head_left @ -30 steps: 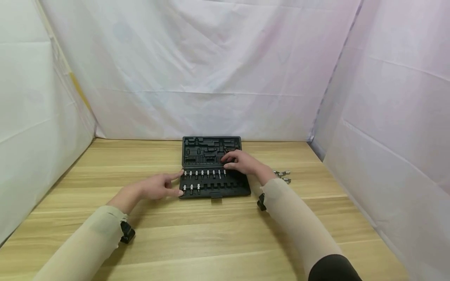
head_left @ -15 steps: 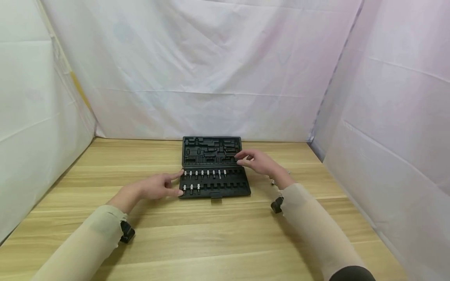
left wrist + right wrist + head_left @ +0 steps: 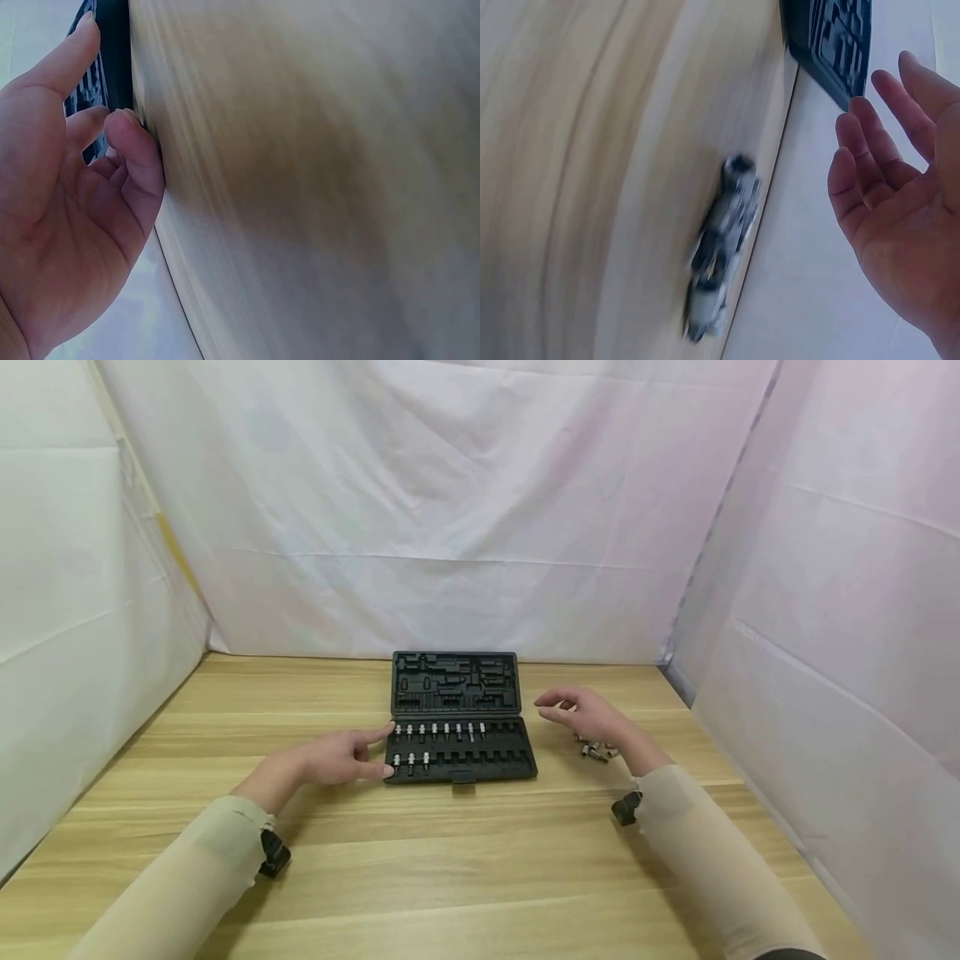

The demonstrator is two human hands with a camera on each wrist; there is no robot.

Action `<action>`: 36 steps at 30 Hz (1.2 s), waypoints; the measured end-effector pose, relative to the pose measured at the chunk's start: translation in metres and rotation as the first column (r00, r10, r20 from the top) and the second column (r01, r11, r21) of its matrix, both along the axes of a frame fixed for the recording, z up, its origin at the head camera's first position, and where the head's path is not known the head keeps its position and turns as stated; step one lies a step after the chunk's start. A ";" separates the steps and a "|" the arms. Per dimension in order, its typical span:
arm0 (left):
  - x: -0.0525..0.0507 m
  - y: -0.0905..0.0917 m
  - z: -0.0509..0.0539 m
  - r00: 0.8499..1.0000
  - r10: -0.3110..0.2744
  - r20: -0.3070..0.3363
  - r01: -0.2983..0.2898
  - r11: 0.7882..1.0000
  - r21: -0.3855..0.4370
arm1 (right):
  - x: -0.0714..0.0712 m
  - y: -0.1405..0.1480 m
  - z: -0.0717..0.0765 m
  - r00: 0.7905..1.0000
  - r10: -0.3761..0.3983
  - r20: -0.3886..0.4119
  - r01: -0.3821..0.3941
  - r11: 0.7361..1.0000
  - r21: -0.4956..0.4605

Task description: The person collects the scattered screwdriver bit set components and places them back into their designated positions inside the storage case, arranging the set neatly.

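A black case [image 3: 456, 683] lies unfolded on the table, its front half holding silver sockets [image 3: 446, 729] in two rows, with vacant slots at the right of both rows. My left hand [image 3: 333, 758] touches the case's left edge with thumb and forefinger spread. Right of the case, my right hand [image 3: 585, 714] hovers above the table with nothing in its fingers. Beneath and beside it lie several loose sockets [image 3: 595, 752]; the right wrist view shows this pile [image 3: 721, 240] below the empty palm [image 3: 907, 225]. In the left wrist view my left hand [image 3: 75, 202] is at the case's edge [image 3: 116, 60].
The wooden table [image 3: 420, 877] carries the case and the loose pieces. White cloth [image 3: 450, 527] hangs behind the table, and more white sheeting stands along its left and right sides.
My right hand has moved away from above the case toward the right, over the loose sockets. The left hand has kept its place at the case's edge.
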State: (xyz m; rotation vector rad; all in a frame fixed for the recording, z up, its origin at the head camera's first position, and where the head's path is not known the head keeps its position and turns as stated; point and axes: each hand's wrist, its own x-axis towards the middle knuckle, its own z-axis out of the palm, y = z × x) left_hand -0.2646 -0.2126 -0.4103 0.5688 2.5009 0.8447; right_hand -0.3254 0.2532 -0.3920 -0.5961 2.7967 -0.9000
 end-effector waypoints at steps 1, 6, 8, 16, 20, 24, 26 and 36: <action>0.000 0.000 0.000 1.000 0.002 0.002 -0.002 1.000 0.001 | 0.000 0.005 0.000 1.000 -0.005 -0.005 0.005 1.000 0.003; 0.000 0.001 0.001 1.000 0.004 0.001 -0.004 1.000 -0.002 | 0.000 0.028 0.001 0.999 -0.046 -0.029 0.046 0.999 0.012; 0.000 0.002 0.001 1.000 0.004 0.000 -0.004 1.000 -0.005 | -0.001 0.038 0.002 0.998 -0.060 -0.033 0.061 0.998 0.013; 0.001 0.001 0.001 1.000 0.012 0.009 -0.012 1.000 -0.006 | -0.002 0.067 0.000 0.995 -0.090 -0.040 0.090 0.996 0.012; 0.000 0.000 -0.002 1.000 0.011 0.006 -0.011 1.000 0.005 | -0.001 0.078 -0.001 0.992 -0.122 -0.043 0.123 0.992 0.017; 0.000 -0.001 -0.004 1.000 0.007 0.000 -0.007 1.000 0.011 | 0.000 0.091 -0.003 0.987 -0.159 -0.036 0.160 0.987 0.011; 0.000 0.000 -0.004 1.000 0.005 -0.003 -0.005 1.000 0.009 | 0.001 0.098 -0.005 0.984 -0.175 -0.029 0.175 0.985 -0.003; 0.001 0.000 -0.001 1.000 0.007 -0.006 -0.007 1.000 0.002 | 0.001 0.128 -0.016 0.977 -0.211 -0.010 0.211 0.977 0.015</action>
